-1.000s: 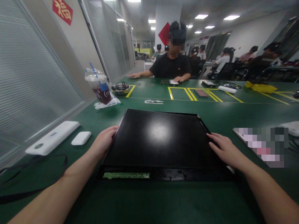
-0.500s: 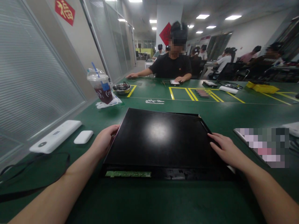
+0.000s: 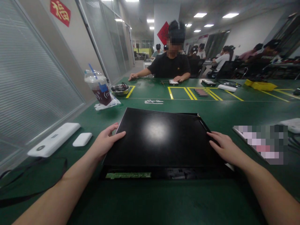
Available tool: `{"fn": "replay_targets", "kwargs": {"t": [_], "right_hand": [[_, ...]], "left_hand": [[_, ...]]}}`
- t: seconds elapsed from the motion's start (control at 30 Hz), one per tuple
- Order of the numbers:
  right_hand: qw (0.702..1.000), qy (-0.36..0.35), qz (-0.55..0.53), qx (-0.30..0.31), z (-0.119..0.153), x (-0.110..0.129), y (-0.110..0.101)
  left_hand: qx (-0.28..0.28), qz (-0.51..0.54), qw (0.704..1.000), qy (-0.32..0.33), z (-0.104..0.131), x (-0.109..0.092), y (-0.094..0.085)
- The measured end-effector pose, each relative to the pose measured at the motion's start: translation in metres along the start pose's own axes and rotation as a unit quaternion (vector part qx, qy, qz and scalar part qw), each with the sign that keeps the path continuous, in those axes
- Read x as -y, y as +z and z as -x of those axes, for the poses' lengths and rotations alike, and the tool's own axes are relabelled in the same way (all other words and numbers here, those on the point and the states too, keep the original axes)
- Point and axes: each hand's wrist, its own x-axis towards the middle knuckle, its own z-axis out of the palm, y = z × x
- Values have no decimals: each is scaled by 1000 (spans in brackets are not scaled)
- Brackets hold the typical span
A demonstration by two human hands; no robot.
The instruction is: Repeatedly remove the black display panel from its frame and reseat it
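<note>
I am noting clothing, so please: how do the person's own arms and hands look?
The left hand and right hand wear no gloves. Both forearms are bare, with no sleeve, watch or bracelet in view; no ring shows.

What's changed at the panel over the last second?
The left hand has brought its thumb over the left edge of the panel, onto its face. The right hand stays at the right edge, and the green strip still shows along the near side.
</note>
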Motion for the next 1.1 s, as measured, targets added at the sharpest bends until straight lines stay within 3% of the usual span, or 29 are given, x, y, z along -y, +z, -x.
{"fn": "replay_targets", "kwargs": {"t": [0.17, 0.3, 0.47, 0.57, 0.7, 0.8, 0.93, 1.1], "right_hand": [[999, 10, -45, 2, -1, 1, -1], [986, 90, -135, -28, -3, 4, -5], [948, 195, -247, -52, -2, 13, -15], [913, 215, -342, -61, -1, 17, -18], [843, 226, -483, -70, -2, 22, -18], [821, 213, -524, -80, -2, 28, -24], [774, 236, -585, -48, 1, 37, -40], [707, 262, -657, 7, 8, 42, -51]], "left_hand": [[30, 32, 999, -14, 0, 0, -3], [36, 22, 997, 60, -3, 2, -6], [37, -2, 987, 154, -7, 5, -9], [32, 6, 985, 167, -7, 6, -8], [9, 22, 989, 143, -7, 6, -8], [-25, 41, 991, 122, -8, 3, -9], [-47, 81, 993, 75, -9, 2, -10], [-23, 104, 994, 33, -15, 7, -13]]}}
